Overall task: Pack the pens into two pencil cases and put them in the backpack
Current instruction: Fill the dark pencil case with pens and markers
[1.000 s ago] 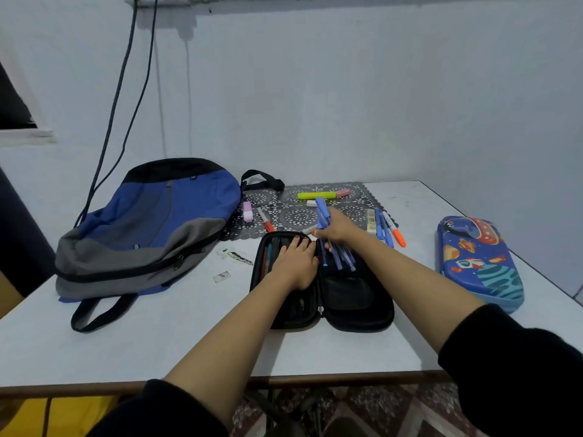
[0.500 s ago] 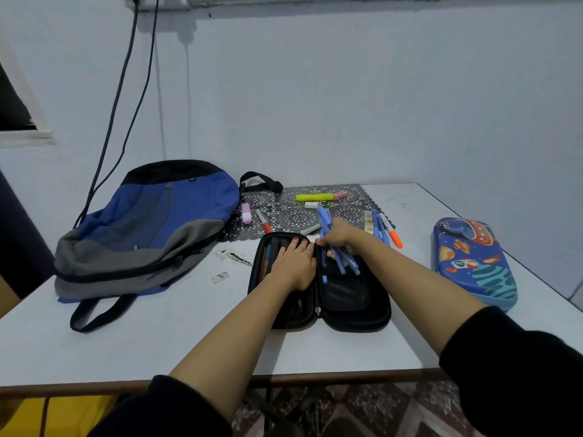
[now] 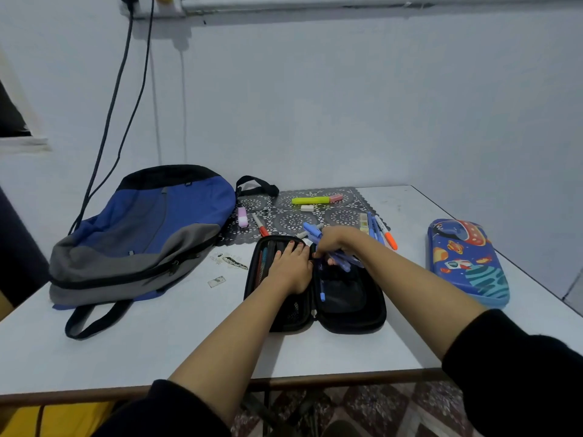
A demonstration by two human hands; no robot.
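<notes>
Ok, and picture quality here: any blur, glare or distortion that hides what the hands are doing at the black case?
Head view: wide-angle bowing curves the edge of the table; light is dim, bluish and even, no glare; the right hand and its blue pens are slightly smeared; the inside of the black pencil case is too dark for detail; the left hand on it reads sharp.

Black case [image 3: 347,313] open flat — blue pens [image 3: 310,231] over it; backpack [image 3: 142,228] left.
</notes>
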